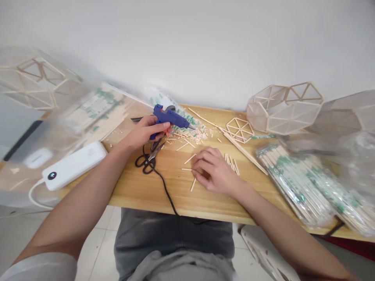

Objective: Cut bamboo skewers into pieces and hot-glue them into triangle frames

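Observation:
My left hand is wrapped around the handle of a blue hot glue gun, held over the table with its nozzle pointing right. Lower down, my right hand has curled fingers, its thumb and fingertips pinching the end of a short wooden stick. Two more short sticks stick out from around these fingertips; their inner ends are hidden. Just beyond the right hand lies a small bunch of cut sticks. Black-handled scissors rest below the glue gun, beside its black cord.
Stick scraps lie at the back. A flat hexagonal stick frame stands near a faceted, covered frame. Bagged sticks occupy the right. A white power bank and another faceted frame are at left.

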A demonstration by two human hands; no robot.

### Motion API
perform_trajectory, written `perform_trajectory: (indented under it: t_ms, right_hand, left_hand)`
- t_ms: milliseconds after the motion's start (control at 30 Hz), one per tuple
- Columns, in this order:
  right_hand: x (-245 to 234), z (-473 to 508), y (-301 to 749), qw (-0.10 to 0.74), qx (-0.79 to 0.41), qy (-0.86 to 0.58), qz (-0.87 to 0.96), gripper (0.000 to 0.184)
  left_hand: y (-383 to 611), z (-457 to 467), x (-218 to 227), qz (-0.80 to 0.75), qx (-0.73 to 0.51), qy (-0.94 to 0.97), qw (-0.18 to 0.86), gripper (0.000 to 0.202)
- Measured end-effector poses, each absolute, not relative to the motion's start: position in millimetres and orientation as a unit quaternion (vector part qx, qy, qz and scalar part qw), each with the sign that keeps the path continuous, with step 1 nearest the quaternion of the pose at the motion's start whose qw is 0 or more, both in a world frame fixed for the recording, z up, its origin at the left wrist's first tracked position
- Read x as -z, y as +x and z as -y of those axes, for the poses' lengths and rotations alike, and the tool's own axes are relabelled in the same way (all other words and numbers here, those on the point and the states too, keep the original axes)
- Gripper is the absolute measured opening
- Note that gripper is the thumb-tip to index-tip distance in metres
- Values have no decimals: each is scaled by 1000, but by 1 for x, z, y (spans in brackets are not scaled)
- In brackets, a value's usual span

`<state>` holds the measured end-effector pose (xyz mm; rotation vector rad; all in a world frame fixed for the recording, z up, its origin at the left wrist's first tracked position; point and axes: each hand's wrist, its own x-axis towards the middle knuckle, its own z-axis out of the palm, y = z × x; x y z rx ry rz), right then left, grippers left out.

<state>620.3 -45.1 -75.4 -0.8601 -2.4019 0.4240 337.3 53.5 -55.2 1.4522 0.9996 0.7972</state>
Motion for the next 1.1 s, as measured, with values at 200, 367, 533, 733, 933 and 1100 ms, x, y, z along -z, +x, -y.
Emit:
perform_trajectory:
  t_ms: [200, 367, 533, 733, 933, 1100]
  right_hand:
    - [77, 45, 621, 271, -151, -335, 890, 10]
    - [79, 45, 618, 269, -149, -338, 890, 5]
    - [79, 46, 616, 273, -156, -333, 889, 4]
    - [78, 47, 616, 272, -167, -348, 881, 7]
    - [80, 47, 615, 267, -163, -353, 882, 9]
    - [81, 47, 614, 269, -154, -358, 881, 16]
  left_hand:
    - [338, -53, 56, -427, -335, 618, 569, 36]
    - [341, -52, 53, -431, -337, 615, 567, 37]
    - [343, -51, 51, -432, -336, 619, 563, 38]
    - [344, -50, 48, -436, -329, 619, 564, 39]
    - [345, -50, 48, -438, -329, 621, 560, 40]
    - [347, -49, 47, -434, -336, 617, 564, 39]
